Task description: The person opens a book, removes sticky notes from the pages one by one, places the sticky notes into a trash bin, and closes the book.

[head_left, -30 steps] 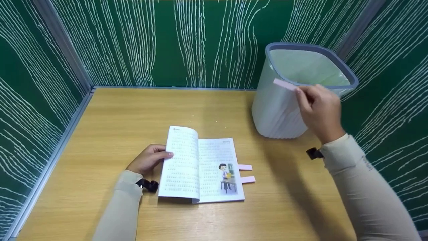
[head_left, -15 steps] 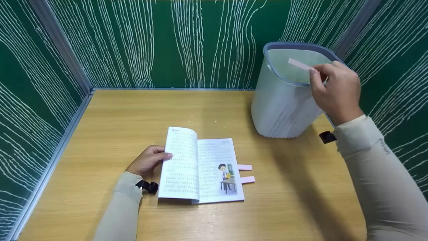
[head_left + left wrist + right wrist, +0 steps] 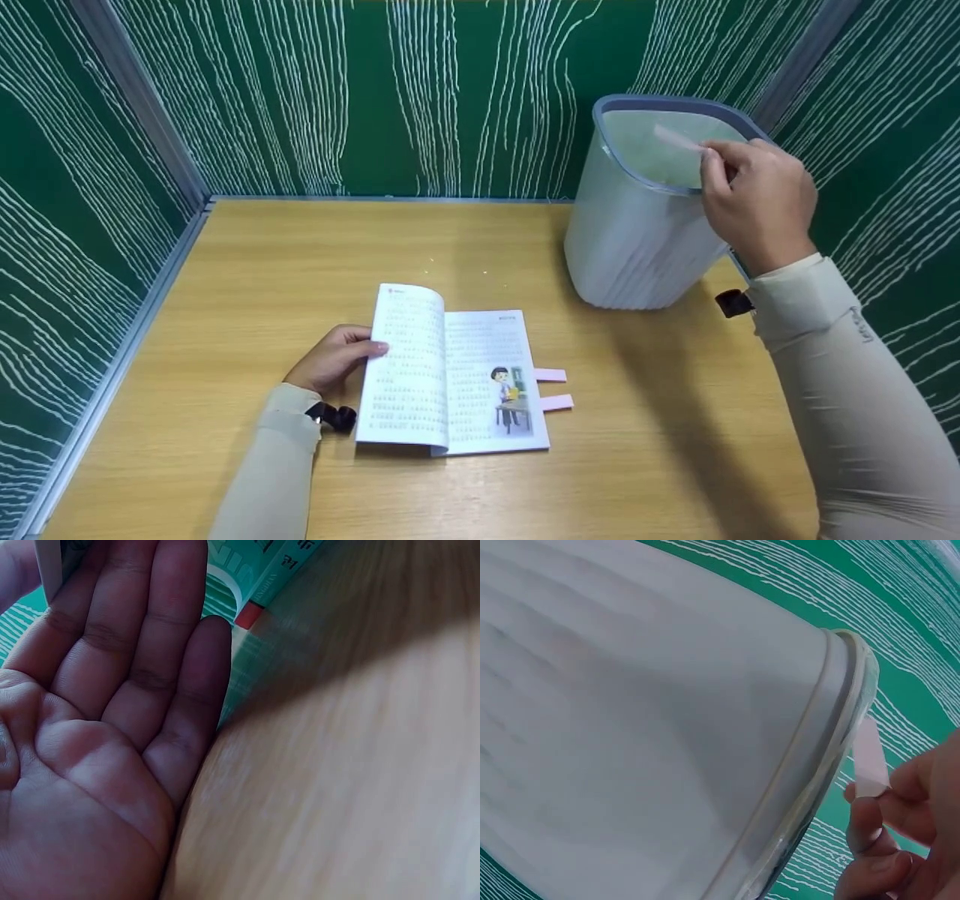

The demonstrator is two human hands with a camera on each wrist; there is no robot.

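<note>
An open book (image 3: 480, 349) lies on the table with printed text and a picture of a child at a desk. My left hand (image 3: 337, 356) holds its raised left pages at the outer edge, thumb on top; in the left wrist view its fingers (image 3: 120, 637) lie underneath, by the green cover. Two pink sticky strips (image 3: 550, 374) poke out from the book's right edge. Over the mouth of a white trash bin (image 3: 637, 232), my right hand (image 3: 765, 199) pinches another pink sticky strip (image 3: 677, 138), blurred in the head view. The right wrist view shows this strip beside the bin's rim (image 3: 832, 742).
Green panels (image 3: 367, 97) with white wavy lines enclose the table (image 3: 300, 247) at the back and sides. A lined bin with a blue-grey rim (image 3: 690, 101) stands at the back right. Tiny white bits (image 3: 485, 272) lie behind the book.
My right hand has moved right and up with the pink sticky strip, from the bin's front side to over its opening. The left hand and the book have stayed in place.
</note>
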